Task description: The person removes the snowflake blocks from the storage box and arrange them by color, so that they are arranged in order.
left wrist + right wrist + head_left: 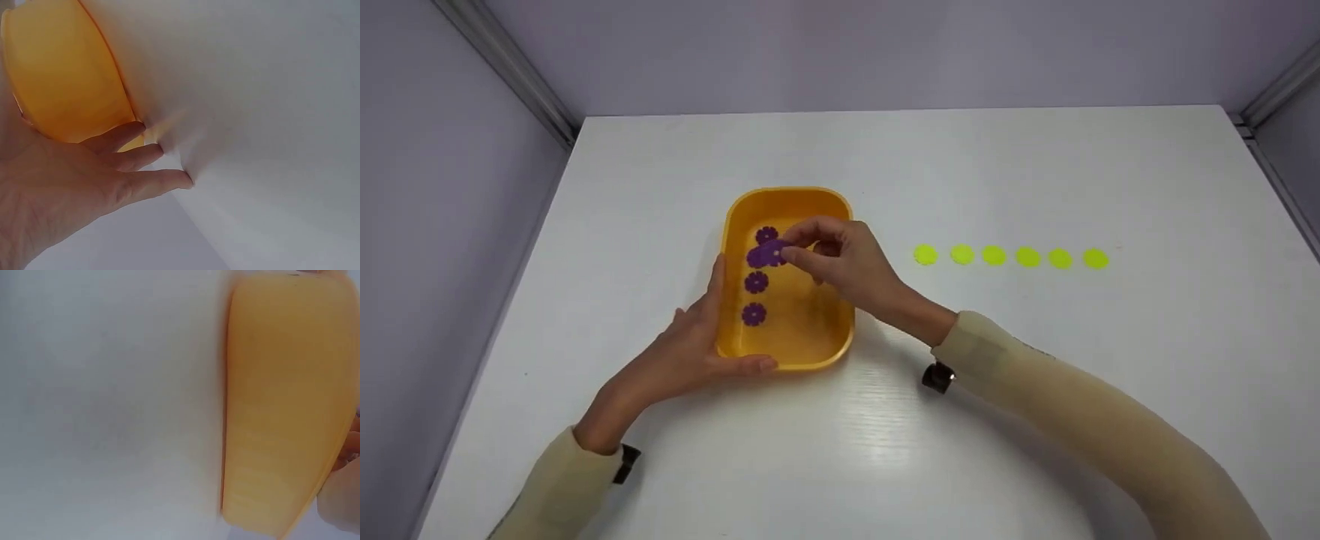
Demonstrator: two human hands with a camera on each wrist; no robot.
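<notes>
- Purple flower disc (766, 255) pinched in right hand (844, 259), held over the yellow tray (810, 352), above the row of three discs (755, 282) inside.
- Risk: thin disc could slip from the fingertip pinch and land off the row.
- Risk: tray may slide on the desk (885, 420) if nudged.
- Left hand (690, 352) grip: fingers straight, thumb and palm braced on the tray's near-left corner.
- Six yellow-green discs (1009, 256) sit well apart, to the right.

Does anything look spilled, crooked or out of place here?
Nothing stands out. The yellow tray sits flat, purple flower discs line up inside it, and the green discs form a tidy row on the table.
</notes>
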